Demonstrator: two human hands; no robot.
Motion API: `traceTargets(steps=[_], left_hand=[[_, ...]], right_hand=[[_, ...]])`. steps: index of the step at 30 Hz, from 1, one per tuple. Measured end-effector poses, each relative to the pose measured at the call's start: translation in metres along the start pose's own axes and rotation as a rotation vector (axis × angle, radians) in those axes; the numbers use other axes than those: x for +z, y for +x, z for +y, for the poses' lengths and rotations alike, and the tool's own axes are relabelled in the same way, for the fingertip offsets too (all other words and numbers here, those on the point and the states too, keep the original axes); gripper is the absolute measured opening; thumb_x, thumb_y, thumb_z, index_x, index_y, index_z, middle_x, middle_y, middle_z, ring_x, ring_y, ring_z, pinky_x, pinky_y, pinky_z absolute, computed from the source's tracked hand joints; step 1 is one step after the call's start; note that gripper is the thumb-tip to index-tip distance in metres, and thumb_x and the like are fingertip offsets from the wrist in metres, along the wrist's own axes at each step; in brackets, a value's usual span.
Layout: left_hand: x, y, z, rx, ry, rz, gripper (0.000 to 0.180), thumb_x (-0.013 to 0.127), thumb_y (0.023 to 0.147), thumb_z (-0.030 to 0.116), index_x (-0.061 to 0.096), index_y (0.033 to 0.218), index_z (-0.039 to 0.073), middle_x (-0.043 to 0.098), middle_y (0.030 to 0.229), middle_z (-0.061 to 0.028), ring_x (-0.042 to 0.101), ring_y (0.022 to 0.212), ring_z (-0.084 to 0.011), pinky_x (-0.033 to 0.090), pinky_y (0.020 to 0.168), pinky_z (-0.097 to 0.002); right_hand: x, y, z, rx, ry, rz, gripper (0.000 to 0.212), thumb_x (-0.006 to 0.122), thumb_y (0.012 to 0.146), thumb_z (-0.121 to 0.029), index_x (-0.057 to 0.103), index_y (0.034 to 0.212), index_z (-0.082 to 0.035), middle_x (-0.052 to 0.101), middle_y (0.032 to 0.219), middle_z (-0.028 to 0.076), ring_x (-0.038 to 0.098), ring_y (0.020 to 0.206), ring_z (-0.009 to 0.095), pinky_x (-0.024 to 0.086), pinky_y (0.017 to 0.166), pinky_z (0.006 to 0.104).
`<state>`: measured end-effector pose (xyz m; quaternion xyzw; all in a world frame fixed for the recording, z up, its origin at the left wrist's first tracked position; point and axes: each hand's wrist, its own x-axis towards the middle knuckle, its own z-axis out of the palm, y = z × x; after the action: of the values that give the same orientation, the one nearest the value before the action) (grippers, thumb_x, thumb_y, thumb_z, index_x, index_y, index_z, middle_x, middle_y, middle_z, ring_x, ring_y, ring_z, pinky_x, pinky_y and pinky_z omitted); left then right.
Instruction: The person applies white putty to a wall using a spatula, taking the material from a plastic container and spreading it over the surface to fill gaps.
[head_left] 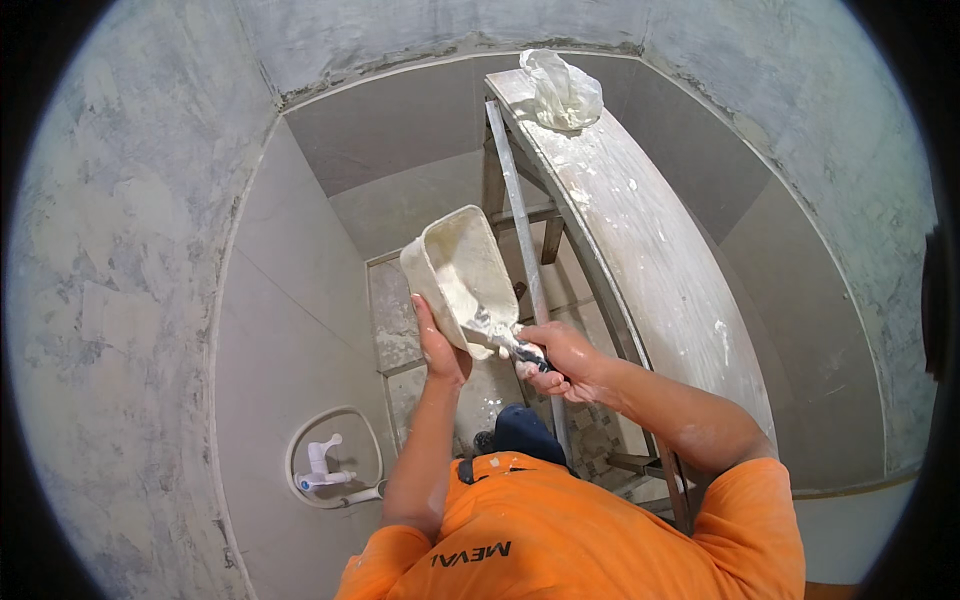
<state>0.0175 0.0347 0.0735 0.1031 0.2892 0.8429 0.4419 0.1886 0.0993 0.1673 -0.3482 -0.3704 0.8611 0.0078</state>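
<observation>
My left hand (440,342) is wrapped round the near left side of a cream plastic tub (420,272), which is tilted so its inside faces me. White paste (457,300) coats the tub's inner walls and bottom. In my right hand (563,360) is the dark handle of a small putty knife (488,326); its paste-smeared blade reaches into the tub near the lower rim. Fingers of the right hand carry white smears. Part of the blade is hidden under the paste.
To my right runs a long plank (650,230) on a metal frame (525,230), spattered white. A crumpled plastic bag (562,92) lies at its far end. Low on the left tiled wall are a white tap (320,465) and a looped hose (376,445). Plastered walls (120,260) rise above the tiles.
</observation>
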Motion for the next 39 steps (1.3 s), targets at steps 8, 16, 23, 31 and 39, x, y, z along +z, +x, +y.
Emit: traceTargets(steps=[8, 16, 23, 31, 39], left_hand=[[-0.019, -0.009, -0.030, -0.159, -0.051, -0.182, 0.067, 0.034, 0.102, 0.061, 0.043, 0.146, 0.011, 0.057, 0.136, -0.0093, 0.058, 0.121, -0.0254, 0.046, 0.105, -0.0421], [-0.017, -0.003, -0.020, -0.150, -0.223, -0.220, 0.065, 0.040, 0.102, 0.056, 0.041, 0.148, 0.010, 0.053, 0.142, -0.0101, 0.054, 0.127, -0.0281, 0.043, 0.109, -0.0449], [-0.031, -0.001, -0.015, -0.165, -0.320, -0.206, 0.063, 0.044, 0.101, 0.056, 0.044, 0.146, 0.011, 0.054, 0.142, -0.0084, 0.054, 0.128, -0.0281, 0.042, 0.110, -0.0460], [-0.031, 0.002, -0.017, -0.181, -0.366, -0.162, 0.064, 0.044, 0.101, 0.055, 0.044, 0.147, 0.010, 0.054, 0.143, -0.0091, 0.054, 0.128, -0.0289, 0.042, 0.110, -0.0470], [-0.025, 0.003, -0.006, -0.107, -0.071, -0.076, 0.068, 0.032, 0.103, 0.059, 0.043, 0.146, 0.007, 0.055, 0.140, -0.0115, 0.056, 0.125, -0.0282, 0.044, 0.109, -0.0437]], right_hand=[[-0.003, -0.009, -0.016, -0.210, -0.128, 0.123, 0.026, 0.045, 0.102, -0.025, 0.056, 0.091, -0.004, 0.054, 0.063, 0.006, 0.035, 0.035, 0.008, 0.024, 0.032, 0.0242], [-0.006, -0.008, -0.007, -0.902, -0.937, 0.384, 0.023, 0.064, 0.092, -0.016, 0.067, 0.103, 0.004, 0.060, 0.069, 0.006, 0.055, 0.059, 0.011, 0.045, 0.057, 0.0269], [0.006, -0.020, -0.011, -1.161, -1.119, 0.496, 0.030, 0.064, 0.086, -0.012, 0.065, 0.111, 0.005, 0.068, 0.097, 0.025, 0.067, 0.086, 0.041, 0.053, 0.079, 0.0401], [0.003, -0.023, -0.012, -1.290, -1.140, 0.436, 0.031, 0.064, 0.088, -0.011, 0.064, 0.116, 0.003, 0.068, 0.104, 0.024, 0.067, 0.090, 0.041, 0.053, 0.080, 0.0428], [-0.001, -0.023, -0.009, -1.034, -1.527, 0.521, 0.036, 0.066, 0.087, -0.012, 0.064, 0.123, -0.004, 0.066, 0.093, 0.017, 0.064, 0.075, 0.038, 0.052, 0.067, 0.0448]])
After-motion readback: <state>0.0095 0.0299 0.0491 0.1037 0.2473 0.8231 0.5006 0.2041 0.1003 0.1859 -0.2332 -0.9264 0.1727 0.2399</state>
